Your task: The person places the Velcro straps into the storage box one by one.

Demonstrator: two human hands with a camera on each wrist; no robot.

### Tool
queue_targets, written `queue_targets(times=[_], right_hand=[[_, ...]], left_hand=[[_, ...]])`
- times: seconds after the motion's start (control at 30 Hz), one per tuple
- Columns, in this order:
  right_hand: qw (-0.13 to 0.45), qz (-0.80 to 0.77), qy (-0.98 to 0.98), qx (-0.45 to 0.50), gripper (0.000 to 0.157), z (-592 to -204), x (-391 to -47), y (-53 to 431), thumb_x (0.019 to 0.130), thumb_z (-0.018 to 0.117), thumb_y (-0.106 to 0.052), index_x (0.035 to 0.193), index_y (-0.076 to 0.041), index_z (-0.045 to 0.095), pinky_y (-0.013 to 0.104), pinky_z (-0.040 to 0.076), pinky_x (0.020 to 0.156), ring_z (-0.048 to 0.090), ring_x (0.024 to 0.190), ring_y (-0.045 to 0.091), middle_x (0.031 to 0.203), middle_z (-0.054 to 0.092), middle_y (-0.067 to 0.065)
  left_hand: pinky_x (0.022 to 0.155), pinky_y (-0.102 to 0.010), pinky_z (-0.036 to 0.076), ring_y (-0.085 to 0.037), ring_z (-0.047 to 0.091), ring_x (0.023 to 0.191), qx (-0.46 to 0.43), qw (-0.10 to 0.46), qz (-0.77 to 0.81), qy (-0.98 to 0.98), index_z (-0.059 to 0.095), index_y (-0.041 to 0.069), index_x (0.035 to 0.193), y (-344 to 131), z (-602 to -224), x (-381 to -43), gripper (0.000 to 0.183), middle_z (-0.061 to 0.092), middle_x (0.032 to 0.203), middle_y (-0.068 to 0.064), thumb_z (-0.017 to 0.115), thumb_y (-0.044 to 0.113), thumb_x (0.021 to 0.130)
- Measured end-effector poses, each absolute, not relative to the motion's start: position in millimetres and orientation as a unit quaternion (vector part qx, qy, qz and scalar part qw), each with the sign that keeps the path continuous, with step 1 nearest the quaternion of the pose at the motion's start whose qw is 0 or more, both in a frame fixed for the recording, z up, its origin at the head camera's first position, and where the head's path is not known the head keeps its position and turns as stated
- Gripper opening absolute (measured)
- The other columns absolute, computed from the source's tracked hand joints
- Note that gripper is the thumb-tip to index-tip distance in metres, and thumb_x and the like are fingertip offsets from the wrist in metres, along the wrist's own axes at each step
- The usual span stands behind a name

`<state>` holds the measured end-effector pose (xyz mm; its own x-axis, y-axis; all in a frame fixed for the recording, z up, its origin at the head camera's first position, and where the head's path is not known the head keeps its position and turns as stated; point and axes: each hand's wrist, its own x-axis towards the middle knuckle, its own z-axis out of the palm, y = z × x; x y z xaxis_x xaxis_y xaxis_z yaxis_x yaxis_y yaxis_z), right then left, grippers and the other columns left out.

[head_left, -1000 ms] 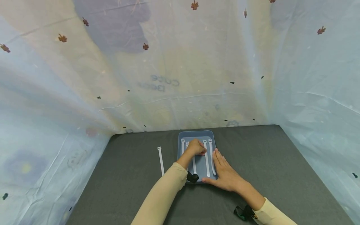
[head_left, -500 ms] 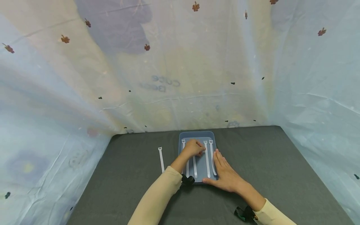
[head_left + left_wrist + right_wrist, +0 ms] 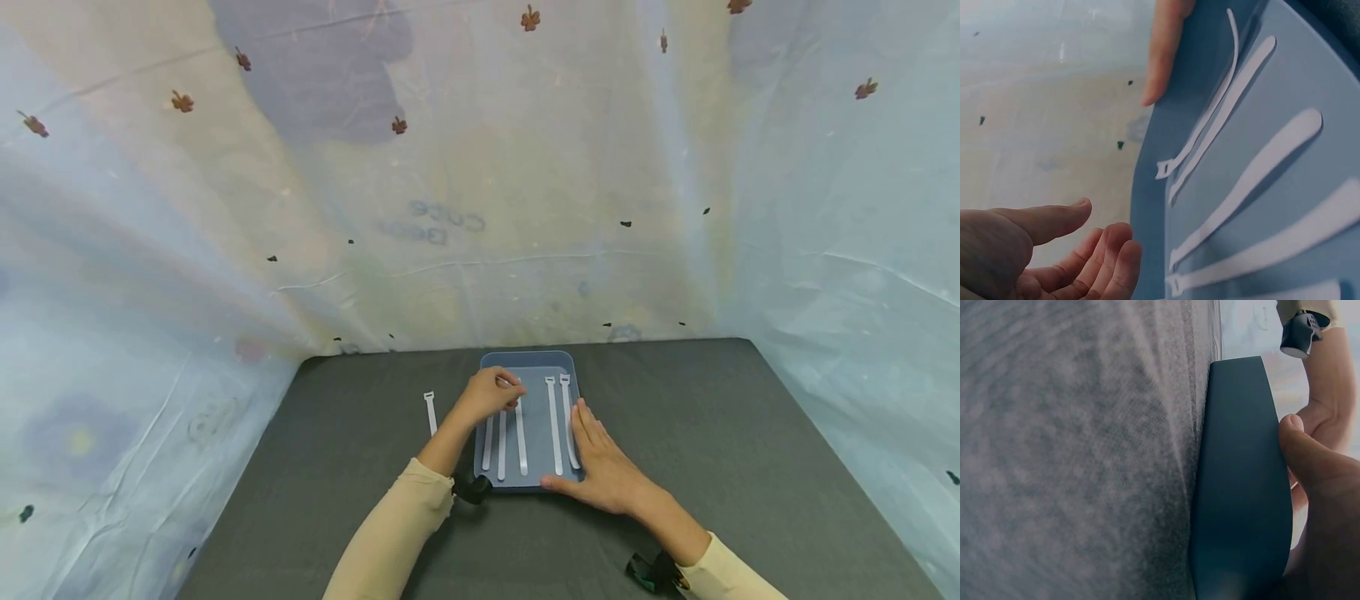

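A blue-grey tray [image 3: 537, 437] lies on the dark cloth, holding several white cable straps [image 3: 555, 425] with slotted heads, laid lengthwise side by side. My left hand [image 3: 489, 395] hovers over the tray's left part, hiding the upper ends of some straps. In the left wrist view its thumb and loosely bent fingers [image 3: 1110, 250] hold nothing. Along the tray's right side rests my right hand [image 3: 603, 471], fingers straight against the wall and thumb at the near corner. The right wrist view shows that thumb [image 3: 1310, 450] at the tray's rim [image 3: 1282, 456].
One more white strap [image 3: 431, 410] lies on the dark cloth [image 3: 360, 467] left of the tray, its lower part hidden by my left arm. A hanging printed sheet [image 3: 480, 167] closes off the back and both sides.
My left hand has moved left from the middle of the tray, uncovering more of the straps beneath. The right hand stays at the tray's side.
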<state>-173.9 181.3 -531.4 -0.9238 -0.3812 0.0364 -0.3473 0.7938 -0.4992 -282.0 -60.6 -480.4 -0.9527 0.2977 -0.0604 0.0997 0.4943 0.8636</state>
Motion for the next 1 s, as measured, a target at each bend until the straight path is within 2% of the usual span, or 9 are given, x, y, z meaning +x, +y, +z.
queue_targets(times=[0.17,0.33,0.63,0.87,1.0], right_hand=[[0.026,-0.262,0.945,-0.194,0.131,-528.5,-171.9,181.8,0.091,0.069,-0.077,0.167,0.010,0.007,0.062,0.016,0.131,0.006,0.165,0.044,0.177,-0.002,0.028],[0.025,-0.259,0.945,-0.198,0.131,-528.8,-172.5,182.1,0.091,0.070,-0.076,0.167,0.010,0.008,0.063,0.016,0.131,0.007,0.165,0.044,0.177,-0.001,0.029],[0.030,-0.264,0.945,-0.193,0.132,-532.2,-173.7,181.7,0.090,0.068,-0.078,0.168,0.008,0.005,0.061,0.016,0.132,0.005,0.165,0.042,0.178,-0.003,0.026],[0.031,-0.269,0.943,-0.194,0.132,-532.1,-173.3,180.9,0.091,0.069,-0.077,0.169,0.007,0.005,0.061,0.015,0.132,0.004,0.165,0.041,0.178,-0.003,0.026],[0.029,-0.270,0.942,-0.195,0.131,-531.5,-173.2,180.5,0.091,0.069,-0.077,0.169,0.007,0.005,0.060,0.015,0.132,0.004,0.165,0.041,0.178,-0.003,0.026]], left_hand=[[0.081,-0.044,0.064,-0.042,0.077,0.095,0.106,0.088,0.497,0.857,0.070,-0.001,0.120,-79.1,-477.0,-282.4,0.029,0.079,0.099,-0.018,0.075,0.023,0.104],[0.080,-0.040,0.065,-0.038,0.078,0.091,0.086,0.072,0.503,0.857,0.070,-0.002,0.117,-96.3,-479.3,-282.2,0.026,0.078,0.095,-0.015,0.074,0.019,0.104],[0.083,-0.043,0.065,-0.027,0.077,0.085,0.060,0.064,0.502,0.861,0.073,-0.002,0.112,-124.7,-491.0,-283.0,0.022,0.078,0.093,-0.012,0.074,0.019,0.104],[0.088,-0.050,0.064,-0.037,0.077,0.092,0.042,0.060,0.510,0.857,0.074,-0.005,0.113,-145.4,-494.2,-279.8,0.021,0.078,0.096,-0.016,0.073,0.014,0.104],[0.088,-0.048,0.064,-0.035,0.076,0.093,0.031,0.057,0.498,0.865,0.074,-0.004,0.114,-156.6,-497.8,-280.0,0.023,0.077,0.098,-0.016,0.072,0.017,0.105]])
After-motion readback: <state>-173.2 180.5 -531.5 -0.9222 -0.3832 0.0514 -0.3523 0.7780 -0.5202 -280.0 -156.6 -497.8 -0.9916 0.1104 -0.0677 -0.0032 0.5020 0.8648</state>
